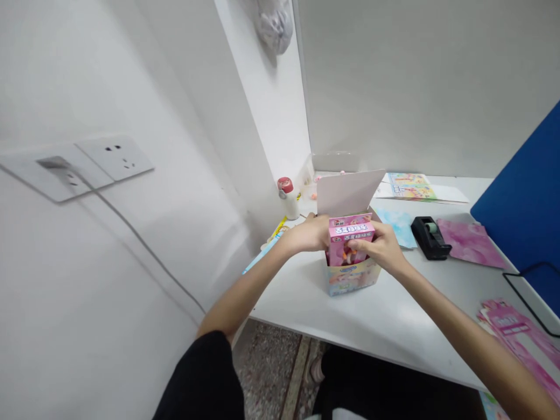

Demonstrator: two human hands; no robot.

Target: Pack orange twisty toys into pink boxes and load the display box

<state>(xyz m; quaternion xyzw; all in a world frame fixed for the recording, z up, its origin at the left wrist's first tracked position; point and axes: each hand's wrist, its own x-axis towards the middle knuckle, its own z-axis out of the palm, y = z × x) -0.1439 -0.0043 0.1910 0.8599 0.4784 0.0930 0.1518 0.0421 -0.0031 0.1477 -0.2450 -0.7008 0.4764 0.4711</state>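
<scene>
My hands are at a small printed cardboard box (352, 279) standing on the white desk (297, 297). Its pale inner lid flap (349, 193) stands open upward. A pink printed packet (350, 236) stands in the box's open top, its lower part hidden inside. My left hand (311, 233) grips the packet's left side. My right hand (377, 248) presses its fingers on the packet's front and right edge. The packet's contents cannot be seen.
A black tape dispenser (429, 237) lies between blue and pink paper sheets. Printed cards lie behind it, and a pink printed stack sits at the right front. A red-capped bottle (287, 197) stands left. A blue partition (520, 192) rises right; a wall socket (116, 157) is left.
</scene>
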